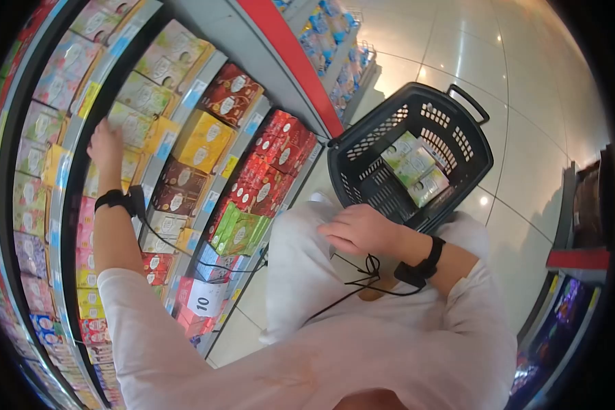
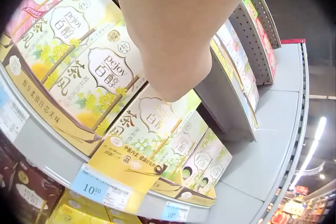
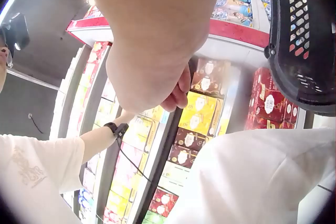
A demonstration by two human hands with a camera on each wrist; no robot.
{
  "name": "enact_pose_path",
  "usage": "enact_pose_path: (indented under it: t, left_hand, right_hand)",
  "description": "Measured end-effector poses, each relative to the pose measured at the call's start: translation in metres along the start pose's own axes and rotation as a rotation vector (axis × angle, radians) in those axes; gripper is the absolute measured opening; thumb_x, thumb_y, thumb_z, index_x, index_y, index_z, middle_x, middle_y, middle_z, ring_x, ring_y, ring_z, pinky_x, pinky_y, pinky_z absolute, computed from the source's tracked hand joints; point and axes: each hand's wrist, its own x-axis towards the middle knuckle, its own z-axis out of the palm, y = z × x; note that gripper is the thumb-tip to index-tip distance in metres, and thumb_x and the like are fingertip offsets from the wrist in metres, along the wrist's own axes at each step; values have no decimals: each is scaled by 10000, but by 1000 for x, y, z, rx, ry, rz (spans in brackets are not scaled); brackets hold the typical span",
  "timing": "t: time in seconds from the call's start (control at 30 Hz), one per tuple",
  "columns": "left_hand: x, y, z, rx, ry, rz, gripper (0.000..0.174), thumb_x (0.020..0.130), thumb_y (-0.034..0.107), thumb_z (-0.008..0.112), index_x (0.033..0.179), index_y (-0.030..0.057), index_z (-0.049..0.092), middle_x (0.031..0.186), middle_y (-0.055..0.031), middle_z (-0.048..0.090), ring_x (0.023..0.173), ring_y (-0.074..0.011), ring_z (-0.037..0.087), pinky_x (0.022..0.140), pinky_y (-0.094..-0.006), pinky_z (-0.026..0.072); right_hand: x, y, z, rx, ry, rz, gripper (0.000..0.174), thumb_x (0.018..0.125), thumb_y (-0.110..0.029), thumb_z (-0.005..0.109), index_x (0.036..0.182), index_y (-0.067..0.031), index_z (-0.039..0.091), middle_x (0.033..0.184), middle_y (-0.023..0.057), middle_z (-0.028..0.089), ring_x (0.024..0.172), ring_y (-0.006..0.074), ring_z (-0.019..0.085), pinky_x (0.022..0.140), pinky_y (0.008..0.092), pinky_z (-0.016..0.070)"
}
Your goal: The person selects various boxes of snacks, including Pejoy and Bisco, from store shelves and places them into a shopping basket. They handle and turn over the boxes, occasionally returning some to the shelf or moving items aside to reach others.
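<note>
My left hand reaches into a shelf of pale green Pejoy snack boxes. Its wrist and heel come down over a flower-printed Pejoy box in the left wrist view, where the fingers are hidden; I cannot tell whether they grip a box. Over my bent knee hangs my right hand, fingers loosely curled, holding nothing. Beyond that knee stands a black shopping basket, with several light green snack boxes lying inside.
Yellow boxes, brown boxes and red boxes fill the lower shelf rows. A paper sign with "10" hangs at the bottom shelf. Thin black cables run from both wrist cameras. Another display stands at the right.
</note>
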Motion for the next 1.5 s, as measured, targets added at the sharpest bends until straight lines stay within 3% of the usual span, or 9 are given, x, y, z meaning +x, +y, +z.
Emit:
enact_pose_path:
  t: [0.2, 0.33, 0.5, 0.63, 0.73, 1.0, 1.17, 1.3, 1.5]
  left_hand:
    - [-7, 2, -14, -473, 126, 205, 412, 867, 207, 658, 1253, 96, 564, 1187, -157, 573, 1049, -344, 577, 881, -381, 473]
    - [-16, 15, -64, -618, 317, 306, 395, 885, 149, 635, 1269, 96, 560, 1144, -157, 580, 1040, -330, 567, 869, -386, 465]
    - [-68, 60, -159, -864, 518, 354, 340, 924, 72, 606, 1258, 22, 571, 1132, -120, 602, 977, -192, 618, 786, -282, 533]
    - [-135, 142, -178, -1308, 160, 345, 344, 898, 10, 607, 1240, 6, 571, 1213, -108, 582, 1041, -187, 587, 882, -300, 485]
    - [-178, 233, -156, -1595, -226, 509, 336, 867, -2, 618, 1202, 5, 584, 1176, -87, 588, 1078, -167, 551, 932, -280, 424]
    - [-239, 387, -88, -2127, -657, -22, 482, 890, 29, 598, 1340, -19, 432, 1211, -142, 545, 1079, -184, 542, 924, -293, 442]
    - [-304, 447, -31, -1874, -1019, 455, 610, 856, 139, 643, 1380, -13, 372, 1236, -217, 568, 1117, -279, 589, 910, -357, 473]
    - [-293, 440, -61, -1380, -1156, 865, 588, 824, 248, 673, 1329, 22, 472, 1101, -183, 646, 1001, -319, 624, 851, -382, 492]
    - [-279, 449, -51, -1191, -1092, 1030, 560, 840, 342, 627, 1286, 23, 510, 1134, -197, 626, 1066, -357, 589, 902, -424, 474]
  right_hand:
    - [-8, 9, -5, -19, 84, -7, 179, 778, -170, 650, 947, -112, 648, 720, 52, 612, 639, 237, 605, 586, 343, 488]
    - [-14, 21, 2, -16, 101, -10, 159, 797, -168, 631, 944, -106, 641, 719, 57, 611, 641, 259, 605, 578, 367, 488]
    - [-25, 33, 3, -65, 89, 80, 219, 818, -185, 654, 1008, -77, 643, 756, 65, 630, 669, 245, 621, 609, 347, 501]
    - [-23, 25, -7, 282, -12, 508, 448, 846, -236, 667, 1232, -50, 533, 779, 54, 610, 676, 168, 615, 622, 290, 490]
    - [-27, 39, 6, 643, 322, 550, 656, 830, -169, 682, 1379, -74, 335, 796, 53, 625, 628, 120, 602, 577, 269, 471]
    - [-53, 61, 14, 715, 446, 839, 409, 917, -212, 621, 1217, -9, 431, 748, 47, 598, 604, 88, 551, 566, 245, 455]
    - [-71, 101, 15, 1012, 810, 1465, 270, 955, -305, 558, 1078, -75, 487, 702, 30, 565, 578, 124, 554, 554, 249, 482]
    - [-98, 158, 12, 1059, 1239, 1564, 252, 962, -354, 542, 976, -109, 485, 672, 17, 534, 581, 141, 543, 509, 259, 459]
    - [-168, 231, 31, 1217, 1486, 1646, 317, 975, -393, 495, 902, -85, 515, 652, 25, 524, 560, 154, 516, 482, 274, 434]
